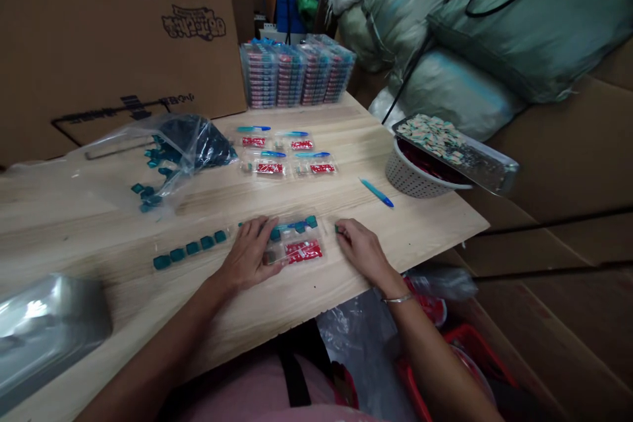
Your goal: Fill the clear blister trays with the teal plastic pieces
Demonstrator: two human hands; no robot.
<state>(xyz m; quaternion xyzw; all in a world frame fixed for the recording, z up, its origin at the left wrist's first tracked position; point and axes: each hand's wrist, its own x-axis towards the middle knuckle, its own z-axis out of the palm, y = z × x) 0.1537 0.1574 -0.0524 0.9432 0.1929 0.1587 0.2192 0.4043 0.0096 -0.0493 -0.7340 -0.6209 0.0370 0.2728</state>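
Note:
My left hand (252, 252) lies across the left part of a clear plastic tray (281, 252), its fingers at the far side and its thumb at the near edge, gripping it. In this tray lie a red packet with white marks (304, 250), a blue pen (289, 225) partly covered, and small teal pieces (310, 221). Just right of the tray, my right hand (363, 250) is closed in a pinch, with a bit of a small teal piece (337, 229) showing at its fingertips. A row of teal pieces (192, 248) stretches left of my left hand.
Several filled clear trays (270, 168) with pens lie farther back, before stacked packs (299, 72). A loose blue pen (376, 192) lies right. A metal tray of pale pieces (489, 161) rests on a grey basket (413, 175). A plastic bag (198, 142) spills teal pieces.

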